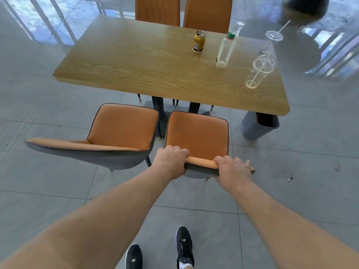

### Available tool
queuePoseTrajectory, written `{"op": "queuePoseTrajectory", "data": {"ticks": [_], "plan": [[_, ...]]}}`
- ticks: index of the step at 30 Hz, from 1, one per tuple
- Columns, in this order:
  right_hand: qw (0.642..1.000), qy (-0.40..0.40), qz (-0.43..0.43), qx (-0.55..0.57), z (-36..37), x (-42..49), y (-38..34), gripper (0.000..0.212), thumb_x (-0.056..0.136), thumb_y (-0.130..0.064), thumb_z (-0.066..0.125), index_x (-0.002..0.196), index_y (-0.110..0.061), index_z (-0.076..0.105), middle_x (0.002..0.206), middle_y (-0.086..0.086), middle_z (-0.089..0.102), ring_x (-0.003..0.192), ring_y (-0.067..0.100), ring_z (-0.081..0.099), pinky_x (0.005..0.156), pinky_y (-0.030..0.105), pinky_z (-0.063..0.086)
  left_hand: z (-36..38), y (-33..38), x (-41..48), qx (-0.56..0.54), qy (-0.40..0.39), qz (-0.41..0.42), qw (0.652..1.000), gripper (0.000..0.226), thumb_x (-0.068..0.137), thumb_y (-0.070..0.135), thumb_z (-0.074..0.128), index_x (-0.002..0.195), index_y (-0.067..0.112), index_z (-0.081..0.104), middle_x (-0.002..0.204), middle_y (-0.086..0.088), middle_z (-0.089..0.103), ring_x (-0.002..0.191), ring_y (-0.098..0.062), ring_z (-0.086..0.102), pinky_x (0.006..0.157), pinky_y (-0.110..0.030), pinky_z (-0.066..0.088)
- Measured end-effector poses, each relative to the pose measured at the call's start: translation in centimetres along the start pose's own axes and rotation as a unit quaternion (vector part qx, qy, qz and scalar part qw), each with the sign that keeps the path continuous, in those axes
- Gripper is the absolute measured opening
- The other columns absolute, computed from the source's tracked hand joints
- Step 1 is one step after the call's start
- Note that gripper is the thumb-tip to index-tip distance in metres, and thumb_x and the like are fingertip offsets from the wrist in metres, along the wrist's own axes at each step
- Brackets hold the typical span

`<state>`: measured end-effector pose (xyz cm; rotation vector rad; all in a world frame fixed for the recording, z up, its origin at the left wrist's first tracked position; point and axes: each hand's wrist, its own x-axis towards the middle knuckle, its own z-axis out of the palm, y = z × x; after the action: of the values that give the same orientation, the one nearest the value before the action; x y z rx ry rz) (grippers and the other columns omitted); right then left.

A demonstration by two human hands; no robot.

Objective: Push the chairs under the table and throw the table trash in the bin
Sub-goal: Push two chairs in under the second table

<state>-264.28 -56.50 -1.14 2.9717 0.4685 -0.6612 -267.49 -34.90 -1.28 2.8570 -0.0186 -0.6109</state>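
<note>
My left hand (172,160) and my right hand (233,168) both grip the top edge of the backrest of an orange chair (196,133), which stands on the near side of the wooden table (136,61), apart from its edge. A second orange chair (120,129) stands to its left, turned askew. On the table stand a yellow can (199,41), a clear plastic bottle (225,49) and a clear plastic cup with a straw (258,72). A grey bin (258,126) sits on the floor under the table's near right corner.
Two more orange chairs (157,10) (207,13) are tucked in at the far side. Another clear cup with a straw (274,35) shows past the table's right edge. Grey tiled floor surrounds the table; my black shoes (184,247) are behind the chair. Glass walls run along the back.
</note>
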Motion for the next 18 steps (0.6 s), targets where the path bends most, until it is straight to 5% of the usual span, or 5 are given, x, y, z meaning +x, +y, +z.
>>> {"op": "queuePoseTrajectory", "data": {"ticks": [5, 10, 14, 18], "plan": [[1.0, 0.008, 0.0, 0.002, 0.1, -2.0, -4.4, 0.045, 0.085, -0.06, 0.066, 0.121, -0.038, 0.051, 0.113, -0.006, 0.061, 0.114, 0.028, 0.057, 0.11, 0.067, 0.031, -1.3, -10.7, -4.3, 0.078, 0.019, -0.071, 0.994, 0.05, 0.087, 0.044, 0.071, 0.13, 0.028, 0.05, 0.126, -0.001, 0.058, 0.122, -0.029, 0.052, 0.11, -0.056, 0.039], [0.998, 0.05, -0.031, -0.006, 0.0, -0.8, -11.1, 0.037, 0.089, -0.058, 0.067, 0.111, -0.034, 0.05, 0.102, -0.006, 0.062, 0.099, 0.025, 0.062, 0.101, 0.057, 0.044, -2.5, -23.3, -8.3, 0.132, 0.049, -0.163, 0.977, 0.025, 0.088, 0.044, 0.065, 0.103, 0.03, 0.05, 0.098, 0.006, 0.058, 0.097, -0.024, 0.061, 0.09, -0.047, 0.051], [0.992, 0.104, -0.06, -0.026, 0.7, 1.1, -12.3, 0.017, 0.093, -0.038, 0.069, 0.095, -0.031, 0.054, 0.082, -0.006, 0.06, 0.072, 0.021, 0.055, 0.064, 0.037, 0.045, -2.3, -27.0, -8.9, 0.127, 0.08, -0.077, 0.986, 0.018, 0.089, 0.042, 0.066, 0.086, 0.034, 0.051, 0.081, 0.011, 0.06, 0.073, -0.02, 0.063, 0.065, -0.035, 0.051], [0.979, 0.133, -0.15, -0.034, 0.6, 0.7, -12.9, 0.015, 0.084, -0.027, 0.079, 0.084, -0.027, 0.064, 0.071, -0.006, 0.065, 0.059, 0.019, 0.059, 0.051, 0.029, 0.036, -2.6, -24.9, -8.2, 0.134, 0.109, 0.004, 0.985, 0.006, 0.089, 0.031, 0.062, 0.084, 0.028, 0.061, 0.081, 0.006, 0.068, 0.071, -0.023, 0.067, 0.062, -0.035, 0.049]]}}
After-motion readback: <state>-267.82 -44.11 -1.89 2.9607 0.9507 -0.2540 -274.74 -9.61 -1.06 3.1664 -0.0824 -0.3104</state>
